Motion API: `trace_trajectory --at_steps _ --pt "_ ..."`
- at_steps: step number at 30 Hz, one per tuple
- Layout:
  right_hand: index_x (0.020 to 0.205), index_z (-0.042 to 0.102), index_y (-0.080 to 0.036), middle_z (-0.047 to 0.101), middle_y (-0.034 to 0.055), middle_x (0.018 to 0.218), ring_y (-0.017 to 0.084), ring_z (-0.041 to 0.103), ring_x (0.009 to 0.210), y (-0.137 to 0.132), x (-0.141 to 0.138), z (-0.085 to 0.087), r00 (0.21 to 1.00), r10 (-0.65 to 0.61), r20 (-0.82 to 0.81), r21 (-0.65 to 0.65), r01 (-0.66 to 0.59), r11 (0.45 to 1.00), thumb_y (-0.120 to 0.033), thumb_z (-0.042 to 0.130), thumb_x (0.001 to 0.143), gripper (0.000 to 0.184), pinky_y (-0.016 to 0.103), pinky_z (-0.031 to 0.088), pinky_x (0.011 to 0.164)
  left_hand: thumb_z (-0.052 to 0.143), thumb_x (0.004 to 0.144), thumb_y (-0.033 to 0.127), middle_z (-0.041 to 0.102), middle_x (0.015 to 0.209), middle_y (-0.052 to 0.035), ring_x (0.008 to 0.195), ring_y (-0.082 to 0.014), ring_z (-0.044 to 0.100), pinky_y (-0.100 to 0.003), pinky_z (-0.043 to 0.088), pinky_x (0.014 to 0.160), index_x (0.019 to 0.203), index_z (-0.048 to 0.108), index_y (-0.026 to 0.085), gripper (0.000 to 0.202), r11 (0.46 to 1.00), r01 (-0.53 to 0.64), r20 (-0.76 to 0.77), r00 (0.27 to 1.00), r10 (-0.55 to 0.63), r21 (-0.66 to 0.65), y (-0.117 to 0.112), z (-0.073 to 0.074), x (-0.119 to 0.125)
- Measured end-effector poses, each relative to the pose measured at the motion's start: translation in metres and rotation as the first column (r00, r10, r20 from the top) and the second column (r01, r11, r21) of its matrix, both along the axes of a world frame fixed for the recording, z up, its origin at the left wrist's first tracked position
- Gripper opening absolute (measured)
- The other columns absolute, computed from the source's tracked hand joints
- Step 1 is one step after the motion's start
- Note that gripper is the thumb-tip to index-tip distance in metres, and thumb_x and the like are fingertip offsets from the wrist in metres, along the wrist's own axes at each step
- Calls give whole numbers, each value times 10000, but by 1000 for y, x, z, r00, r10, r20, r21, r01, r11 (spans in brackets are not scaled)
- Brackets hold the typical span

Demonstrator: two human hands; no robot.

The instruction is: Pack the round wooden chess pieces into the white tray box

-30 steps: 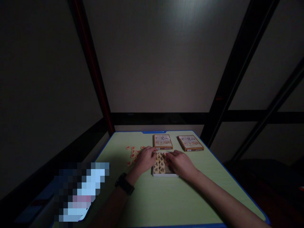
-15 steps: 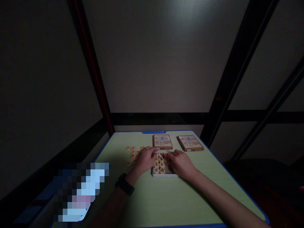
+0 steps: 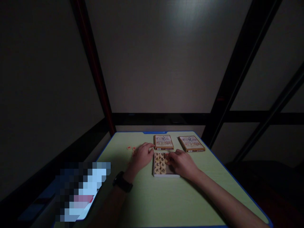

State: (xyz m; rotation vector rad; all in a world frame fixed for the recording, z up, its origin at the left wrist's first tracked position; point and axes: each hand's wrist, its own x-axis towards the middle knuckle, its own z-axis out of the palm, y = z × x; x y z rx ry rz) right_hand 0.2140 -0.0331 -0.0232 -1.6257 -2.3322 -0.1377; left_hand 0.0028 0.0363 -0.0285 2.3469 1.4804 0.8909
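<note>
A shallow open box (image 3: 166,175) holds round wooden Chinese chess pieces (image 3: 160,164) with black characters, in two columns along its left side. My right hand (image 3: 184,163) reaches over the box's right part. Its fingers are closed on a Chinese chess piece (image 3: 167,155) with a red mark, mostly hidden by the fingertips. My left hand (image 3: 142,155) hovers left of the box, thumb and index finger apart, nothing seen between them. Loose red-marked pieces (image 3: 129,148) lie beyond and partly under it on the table.
Two printed flat boxes stand at the back of the green table (image 3: 147,202): one box (image 3: 163,142) just behind the open box, another box (image 3: 191,143) to its right. A lit screen, pixelated (image 3: 87,193), is at the left edge. A wall rises behind the table.
My left hand has moved left, away from the open box and toward the loose red pieces. My right hand stays at the box, nearly unmoved.
</note>
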Motion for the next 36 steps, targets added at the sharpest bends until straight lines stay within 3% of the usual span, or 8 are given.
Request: trace_trajectory --at_steps 5,10,13,18,23,29,33,36 --pt "887 679 -190 648 58 798 181 591 737 0 4 1 991 -9 -132 96 21 995 -241 591 883 102 255 382 641 451 896 163 717 1094 -72 992 -200 653 -317 489 956 1095 700 176 319 952 -290 -54 954 296 94 19 24 -48" --pt "862 657 -180 617 54 744 184 577 699 3 5 -6 986 50 -158 212 -15 977 -250 498 934 189 262 378 614 418 912 163 700 1114 -113 1039 -242 647 -324 502 889 1098 703 173 341 891 -455 -350 832 431 18 18 28 -74" --pt "918 666 -184 612 51 741 190 573 691 5 6 -11 983 61 -176 255 -14 967 -260 474 941 207 269 384 614 414 931 212 693 1115 -132 1030 -249 652 -330 505 866 1081 711 176 335 893 -449 -436 812 389 -39 18 20 -74" --pt "995 673 -177 639 62 780 198 605 731 9 10 -12 966 69 -248 238 -8 971 -275 465 944 236 280 432 672 446 916 190 709 1086 -136 1032 -230 648 -310 482 893 1019 728 169 301 914 -392 -402 857 323 -100 23 8 -76" --pt "991 677 -176 674 74 833 200 624 783 16 0 3 976 37 -216 153 -4 988 -245 461 938 232 283 442 716 476 904 156 731 1071 -97 1052 -197 638 -267 449 922 988 738 175 276 932 -338 -335 900 280 -129 26 6 -79" --pt "982 710 -184 736 76 952 200 658 896 57 -40 29 982 176 -70 -60 -180 982 -133 501 877 239 262 439 761 487 867 88 752 1036 -86 1009 -182 658 -252 452 895 946 747 159 280 932 -313 -281 925 256 -182 28 7 -80" --pt "1142 698 -180 711 93 1156 197 647 1031 92 -76 26 941 338 -13 -133 -337 932 -89 561 813 368 257 446 866 483 866 84 755 988 -81 972 -177 667 -247 458 868 906 743 164 275 932 -308 -272 929 251 -192 28 6 -81" --pt "1108 714 -181 712 98 1140 196 649 1030 108 -97 20 915 394 84 -186 -375 908 -94 549 825 340 257 453 858 532 872 144 741 995 -93 1003 -191 653 -259 455 890 919 736 166 211 933 -320 -270 924 269 -167 26 7 -81"
